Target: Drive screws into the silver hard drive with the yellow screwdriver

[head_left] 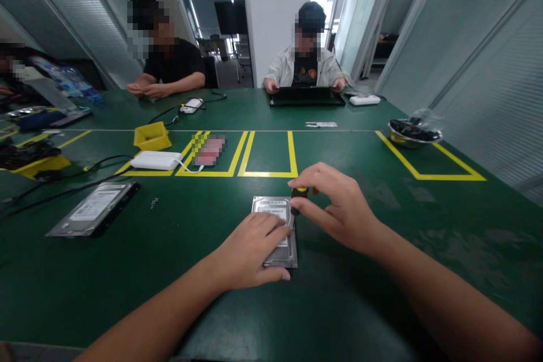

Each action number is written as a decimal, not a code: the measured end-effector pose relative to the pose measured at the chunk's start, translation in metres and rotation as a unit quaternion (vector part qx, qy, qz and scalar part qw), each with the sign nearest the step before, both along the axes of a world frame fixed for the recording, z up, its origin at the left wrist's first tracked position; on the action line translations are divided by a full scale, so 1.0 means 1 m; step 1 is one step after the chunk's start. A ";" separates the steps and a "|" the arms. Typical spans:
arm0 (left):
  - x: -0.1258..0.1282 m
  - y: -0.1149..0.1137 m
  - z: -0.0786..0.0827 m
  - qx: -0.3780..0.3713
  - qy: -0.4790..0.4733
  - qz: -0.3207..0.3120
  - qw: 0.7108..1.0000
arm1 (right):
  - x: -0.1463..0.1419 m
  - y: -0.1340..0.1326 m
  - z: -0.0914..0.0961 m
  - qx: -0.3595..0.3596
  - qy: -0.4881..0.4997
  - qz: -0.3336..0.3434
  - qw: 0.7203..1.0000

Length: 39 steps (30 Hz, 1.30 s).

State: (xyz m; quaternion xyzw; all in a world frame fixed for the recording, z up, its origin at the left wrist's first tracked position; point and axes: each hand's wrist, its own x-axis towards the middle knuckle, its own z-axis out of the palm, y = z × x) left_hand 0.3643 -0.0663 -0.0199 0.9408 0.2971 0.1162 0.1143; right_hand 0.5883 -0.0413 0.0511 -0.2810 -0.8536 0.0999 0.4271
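Observation:
A silver hard drive (288, 257) with a white label lies flat on the green table in front of me. My left hand (258, 246) rests across it, fingers stretched over the label and thumb by its near edge. Above the drive's far right corner, my right hand (333, 198) pinches a stubby black-and-yellow screwdriver (299, 199) between thumb and fingers. The screwdriver's lower end is hard to make out, so I cannot tell whether it touches a screw. A second hard drive (93, 209) lies to the left, with several tiny screws (154, 202) beside it.
Left of centre are a yellow bin (151, 137), a white power bank (156, 160), a phone (210, 151) and black cables. A metal bowl (413, 133) of dark items stands far right. Across the table sit people; one holds a black panel (307, 97).

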 end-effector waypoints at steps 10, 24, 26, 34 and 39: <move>-0.001 -0.001 0.000 0.004 -0.005 0.002 1.000 | 0.008 -0.002 0.009 -0.023 -0.030 0.021 0.999; 0.000 0.000 0.001 0.003 0.001 0.001 1.000 | 0.004 -0.002 0.005 -0.005 -0.027 -0.003 1.000; 0.000 0.000 0.001 0.004 -0.002 0.002 1.000 | 0.005 -0.002 0.006 -0.005 -0.031 -0.002 0.999; -0.001 -0.001 0.001 0.011 -0.011 0.002 1.000 | 0.009 -0.002 0.010 -0.008 -0.053 0.003 0.999; -0.001 -0.001 0.001 0.007 -0.005 0.002 1.000 | 0.010 -0.001 0.011 -0.004 -0.062 0.006 0.998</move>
